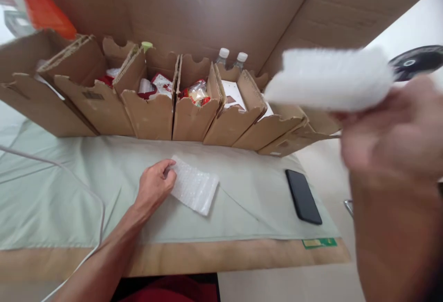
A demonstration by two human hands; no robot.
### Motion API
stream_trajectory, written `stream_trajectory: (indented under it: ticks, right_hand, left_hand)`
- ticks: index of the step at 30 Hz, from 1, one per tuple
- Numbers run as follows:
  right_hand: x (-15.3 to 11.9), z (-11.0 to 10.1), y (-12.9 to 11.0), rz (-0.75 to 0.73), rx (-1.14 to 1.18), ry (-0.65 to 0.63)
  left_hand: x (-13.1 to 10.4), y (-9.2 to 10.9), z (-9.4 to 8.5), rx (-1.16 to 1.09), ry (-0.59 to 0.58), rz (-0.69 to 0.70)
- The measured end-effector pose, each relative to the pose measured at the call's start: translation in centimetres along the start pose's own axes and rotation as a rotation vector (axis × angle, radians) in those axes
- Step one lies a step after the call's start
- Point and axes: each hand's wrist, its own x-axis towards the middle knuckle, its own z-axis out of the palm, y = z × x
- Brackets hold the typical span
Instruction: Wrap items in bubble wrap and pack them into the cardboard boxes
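Note:
A flat piece of bubble wrap (195, 185) lies on the cloth-covered table, pinched at its left corner between the thumb and fingers of my left hand (157, 183). On the right, my right hand (394, 131) is raised close to the camera and blurred. Its fingers are closed on a white bundle of bubble wrap (328, 79), held in front of the rightmost boxes. Whether anything is inside that bundle cannot be seen. The bundle hides part of the cardboard behind it.
Several open cardboard boxes (148, 117) stand in a row at the back, some holding red packets (197, 93). Two capped bottles (223, 55) rise behind them. A black phone (303, 196) lies right, and a white cable (86, 189) crosses the left.

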Motion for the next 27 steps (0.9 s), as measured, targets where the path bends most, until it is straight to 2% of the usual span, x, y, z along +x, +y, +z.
stream_trajectory:
  ticks: [1,2,4,6,8,11,13,15,18,23,27]
  right_hand:
    - [-3.2,0.4,0.6,0.111,0.211,0.031]
    - [-6.3,1.1,1.5,0.276,0.345,-0.026]
    - [-11.5,3.0,3.4,0.584,0.393,-0.301]
    - [-14.9,4.5,5.2,0.662,0.310,-0.441]
    - [-16.6,4.8,6.2,0.656,0.196,-0.470]
    - [-17.3,3.7,5.9,0.568,0.063,-0.459]
    - [-17.5,3.0,4.9,0.440,-0.018,-0.495]
    - [-17.5,3.3,4.2,0.312,-0.076,-0.551]
    - [-16.8,5.3,4.5,0.231,-0.153,-0.622]
    - [-14.4,10.6,6.4,0.134,-0.210,-0.719]
    - [-13.3,13.2,5.3,0.091,-0.153,-0.704]
  left_hand:
    - [0.0,0.0,-0.2,0.002,0.006,-0.010]
    - [-0.1,0.0,-0.4,0.005,0.014,-0.015]
    - [-0.2,-0.1,-0.8,0.013,0.033,-0.013]
    - [-0.3,-0.3,-1.0,0.021,0.051,-0.003]
    - [-0.3,-0.4,-1.1,0.028,0.073,0.014]
    - [-0.4,-0.6,-1.2,0.030,0.115,0.051]
    - [-0.4,-0.7,-1.2,0.023,0.141,0.070]
    - [-0.4,-0.8,-1.1,0.014,0.161,0.081]
    - [-0.3,-1.0,-0.9,0.010,0.167,0.103]
    - [-0.3,-1.1,-0.4,0.015,0.168,0.144]
    - [-0.5,-0.6,-0.9,-0.048,0.182,0.180]
